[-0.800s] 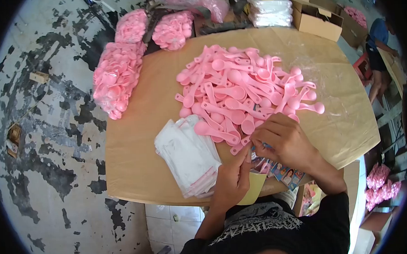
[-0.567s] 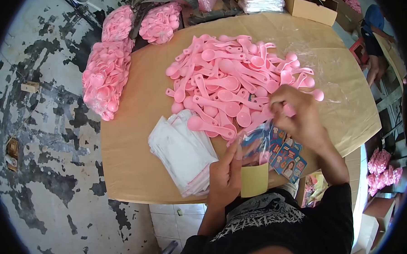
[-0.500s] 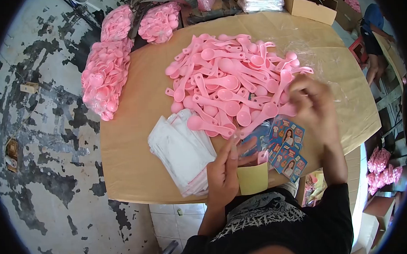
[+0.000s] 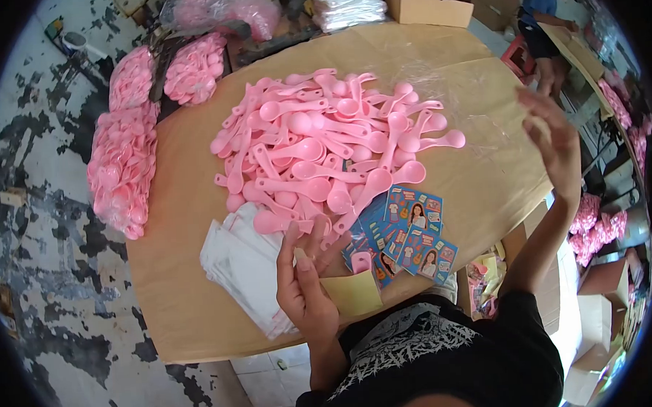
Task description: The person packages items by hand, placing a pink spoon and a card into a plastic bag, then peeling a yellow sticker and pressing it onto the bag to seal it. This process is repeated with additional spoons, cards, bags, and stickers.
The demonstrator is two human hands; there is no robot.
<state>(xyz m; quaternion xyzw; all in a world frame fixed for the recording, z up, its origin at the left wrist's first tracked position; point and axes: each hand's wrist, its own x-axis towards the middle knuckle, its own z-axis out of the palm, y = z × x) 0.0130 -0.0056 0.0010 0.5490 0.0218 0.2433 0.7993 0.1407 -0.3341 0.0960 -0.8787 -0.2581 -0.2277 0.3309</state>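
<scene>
My left hand is over the near edge of the table, thumb and fingers closed on what looks like a clear plastic bag. A yellow card and a pink piece show beside its fingers, apparently inside that bag. My right hand is raised past the table's right side, fingers bent and apart, with nothing visible in it. Blue printed cards lie right of my left hand. Behind them spreads a heap of pink measuring spoons. White plastic bags are stacked to the left.
Packed bags of pink spoons sit at the table's left edge. A stack of clear packets and a cardboard box stand along the back. Another person is at the far right. An open box stands beside me.
My right hand has swung right and outward, from beside the spoon heap to past the table's right side, and its fingers have spread. The camera view has turned right. My left hand stays by the yellow card.
</scene>
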